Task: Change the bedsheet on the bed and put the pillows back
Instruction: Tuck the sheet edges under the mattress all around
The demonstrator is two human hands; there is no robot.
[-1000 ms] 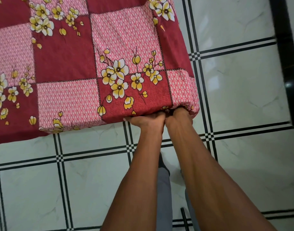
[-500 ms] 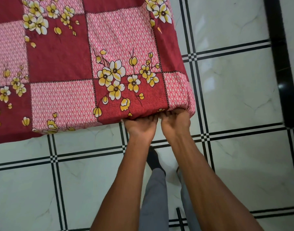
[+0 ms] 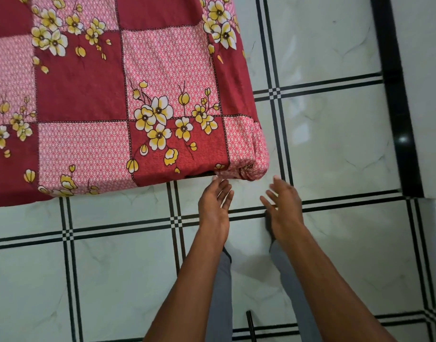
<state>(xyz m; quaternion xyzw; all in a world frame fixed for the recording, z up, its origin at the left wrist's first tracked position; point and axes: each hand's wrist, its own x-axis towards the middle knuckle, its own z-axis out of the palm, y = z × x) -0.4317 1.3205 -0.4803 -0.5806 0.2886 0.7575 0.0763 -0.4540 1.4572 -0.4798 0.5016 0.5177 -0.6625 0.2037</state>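
A red and pink checked bedsheet [image 3: 93,99] with yellow and white flowers covers the bed and wraps tightly round its near right corner [image 3: 249,166]. My left hand [image 3: 215,206] hovers just below that corner with straight fingers, its fingertips close to the sheet's lower edge. To the right of it, my right hand [image 3: 283,211] is spread open over the floor, apart from the bed. Neither hand holds anything. No pillows are in view.
White marble floor tiles with black double lines [image 3: 335,134] surround the bed in front and to the right. A black glossy strip [image 3: 397,107] runs along the far right. My grey trouser legs [image 3: 222,292] are below my arms.
Both hands were pressed under the corner's lower edge, tucking the sheet. They have come out and moved back, fingers now spread, the right hand further to the right.
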